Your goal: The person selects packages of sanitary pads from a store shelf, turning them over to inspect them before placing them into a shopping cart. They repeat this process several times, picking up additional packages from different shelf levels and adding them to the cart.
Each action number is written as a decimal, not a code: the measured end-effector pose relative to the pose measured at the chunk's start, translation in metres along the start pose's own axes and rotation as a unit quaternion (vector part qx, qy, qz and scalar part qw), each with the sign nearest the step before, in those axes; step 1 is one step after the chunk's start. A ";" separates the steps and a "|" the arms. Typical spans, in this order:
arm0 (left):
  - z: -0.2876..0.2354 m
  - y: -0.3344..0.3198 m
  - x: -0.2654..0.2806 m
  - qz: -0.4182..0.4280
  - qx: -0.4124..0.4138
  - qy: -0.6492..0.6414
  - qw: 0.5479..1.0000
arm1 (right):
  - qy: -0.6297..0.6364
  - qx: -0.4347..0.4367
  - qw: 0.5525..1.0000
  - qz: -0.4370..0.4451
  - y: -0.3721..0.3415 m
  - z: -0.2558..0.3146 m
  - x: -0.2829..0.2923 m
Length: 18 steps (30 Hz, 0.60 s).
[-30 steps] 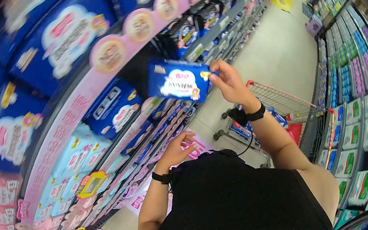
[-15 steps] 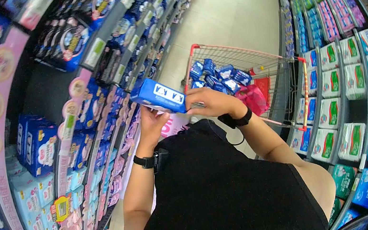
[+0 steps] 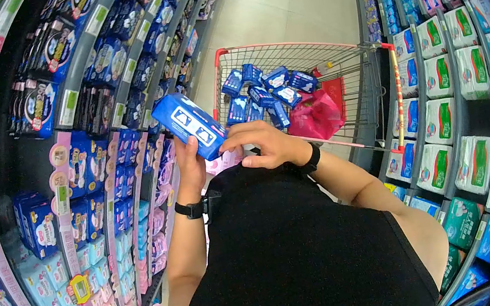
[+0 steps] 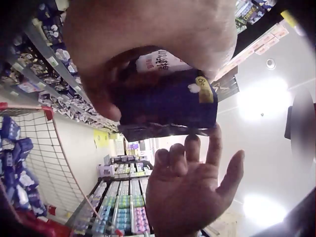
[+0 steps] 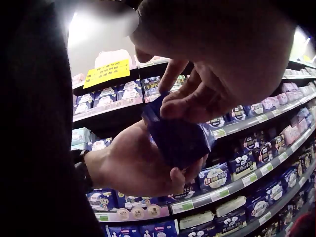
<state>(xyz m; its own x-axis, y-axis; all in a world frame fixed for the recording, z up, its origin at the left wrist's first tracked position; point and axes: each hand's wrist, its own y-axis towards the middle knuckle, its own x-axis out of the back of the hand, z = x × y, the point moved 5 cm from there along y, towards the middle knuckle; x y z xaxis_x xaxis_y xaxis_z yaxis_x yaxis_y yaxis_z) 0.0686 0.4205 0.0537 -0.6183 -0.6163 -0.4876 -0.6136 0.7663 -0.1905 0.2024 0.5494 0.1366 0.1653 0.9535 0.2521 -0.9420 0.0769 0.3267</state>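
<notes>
A: Where's the pack sitting rn?
B: Blue pack (image 3: 189, 126) is sitting tilted, just L of centre in the head frame. L hand (image 3: 191, 168) is grasping it, thumb pressing one side.
A: And R hand (image 3: 266, 143)?
B: Fingertips are touching the pack's near end; thumb's standing off it in the L wrist view, so I'm calling it loose, not clenched.
A: How's it handling, d'you think?
B: I'm guessing light & soft, prob. slippery film, not fragile but denting if squeezed. I'm recommending a grip across the two long sides, mid-length, thumb opp. fingers.
A: Counts?
B: I'm counting 1 pack in hand, 2 hands, 2 wristbands (image 3: 192, 210), 1 cart (image 3: 219, 56) upper centre-right. Inside, approx. 9 small blue packs (image 3: 277, 78) are showing, but they're overlapping, so can't tell exactly. 1 pink bag (image 3: 319, 117) is lying to their lower R.
</notes>
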 end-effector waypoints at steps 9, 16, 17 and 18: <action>0.014 0.009 -0.079 0.094 -0.060 0.239 0.965 | -0.009 -0.110 0.982 -0.155 -0.047 -0.026 0.055; 0.045 0.014 -0.089 0.099 -0.029 0.224 0.969 | 0.031 -0.195 0.967 -0.161 -0.083 -0.040 0.059; 0.050 0.014 -0.085 0.105 -0.008 0.217 0.970 | 0.055 -0.200 0.964 -0.168 -0.086 -0.041 0.066; 0.050 0.012 -0.087 0.116 -0.010 0.199 0.973 | 0.080 -0.206 0.959 -0.175 -0.089 -0.042 0.070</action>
<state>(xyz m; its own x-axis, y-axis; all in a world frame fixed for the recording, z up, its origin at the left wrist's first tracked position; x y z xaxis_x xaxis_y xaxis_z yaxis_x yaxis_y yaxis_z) 0.1389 0.4924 0.0513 -0.8801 -0.4515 -0.1467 -0.4415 0.8920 -0.0969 0.2854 0.6220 0.0866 0.4765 0.8783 0.0382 -0.8780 0.4777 -0.0309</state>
